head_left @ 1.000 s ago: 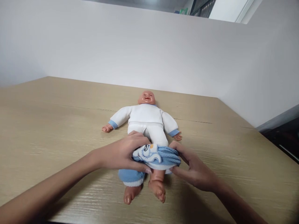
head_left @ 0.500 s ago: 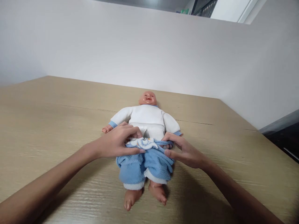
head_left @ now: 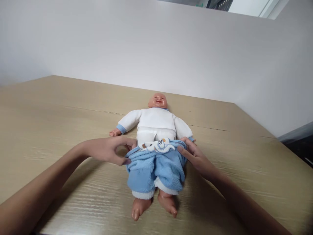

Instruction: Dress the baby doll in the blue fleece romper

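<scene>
A baby doll (head_left: pixel 156 119) lies on its back in the middle, head away from me and bare feet toward me. It wears a white top with blue cuffs. Blue fleece trousers (head_left: pixel 144 176) with white hems cover its legs, their patterned waistband bunched around the thighs below a white lower body. At the waistband's left side my left hand (head_left: pixel 111 150) pinches the fabric between thumb and fingers. My right hand (head_left: pixel 195 156) grips the opposite side of the waistband, thumb on the outside; some of its fingertips are hidden by cloth.
The doll rests on a wood-grain table (head_left: pixel 73 130) with a thin seam across it. A pale wall (head_left: pixel 146 49) rises behind the far edge. Something dark (head_left: pixel 298 143) stands beyond the table's right edge.
My left hand has shifted left from the front of the waistband to its side. The waistband is spread wider and sits slightly higher. My right hand keeps its hold.
</scene>
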A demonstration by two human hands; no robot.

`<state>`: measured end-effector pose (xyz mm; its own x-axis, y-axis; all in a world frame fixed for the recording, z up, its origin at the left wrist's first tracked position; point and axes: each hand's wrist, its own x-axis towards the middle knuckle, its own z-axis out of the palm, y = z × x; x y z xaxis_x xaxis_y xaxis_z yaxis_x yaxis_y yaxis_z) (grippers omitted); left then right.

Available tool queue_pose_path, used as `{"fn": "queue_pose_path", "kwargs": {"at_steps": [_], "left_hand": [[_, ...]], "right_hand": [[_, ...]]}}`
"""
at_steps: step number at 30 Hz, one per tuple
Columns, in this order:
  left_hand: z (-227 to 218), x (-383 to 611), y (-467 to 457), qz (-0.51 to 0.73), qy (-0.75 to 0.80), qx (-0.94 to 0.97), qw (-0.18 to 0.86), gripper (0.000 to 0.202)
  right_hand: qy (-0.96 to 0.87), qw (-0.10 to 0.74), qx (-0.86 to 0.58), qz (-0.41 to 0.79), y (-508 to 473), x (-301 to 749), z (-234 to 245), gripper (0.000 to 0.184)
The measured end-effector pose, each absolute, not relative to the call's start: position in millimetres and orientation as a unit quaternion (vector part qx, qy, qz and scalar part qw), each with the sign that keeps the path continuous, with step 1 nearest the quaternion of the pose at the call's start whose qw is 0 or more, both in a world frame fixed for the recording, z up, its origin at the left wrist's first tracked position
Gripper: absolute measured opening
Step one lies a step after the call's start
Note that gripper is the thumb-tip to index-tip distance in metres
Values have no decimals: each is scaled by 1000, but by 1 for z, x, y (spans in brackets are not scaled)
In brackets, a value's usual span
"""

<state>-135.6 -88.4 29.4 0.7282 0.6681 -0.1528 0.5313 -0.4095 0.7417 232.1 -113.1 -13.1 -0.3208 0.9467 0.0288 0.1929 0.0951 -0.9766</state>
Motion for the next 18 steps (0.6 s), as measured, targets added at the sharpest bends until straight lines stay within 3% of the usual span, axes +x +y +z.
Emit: {"fn": "queue_pose_path", "kwargs": {"at_steps": [5, 11, 18], "left_hand": [[10, -134, -80, 133, 364, 786, 482, 38], [3, -118, -79, 231, 417, 728, 493, 36], [11, -107, -68, 352, 367, 689, 516, 39]], "right_hand": [[-624, 396, -458, 495, -111, 229, -27, 44], [-581, 442, -461, 505, -101, 228, -38, 43], [-595, 458, -410, 518, -83, 225, -13, 24]]}}
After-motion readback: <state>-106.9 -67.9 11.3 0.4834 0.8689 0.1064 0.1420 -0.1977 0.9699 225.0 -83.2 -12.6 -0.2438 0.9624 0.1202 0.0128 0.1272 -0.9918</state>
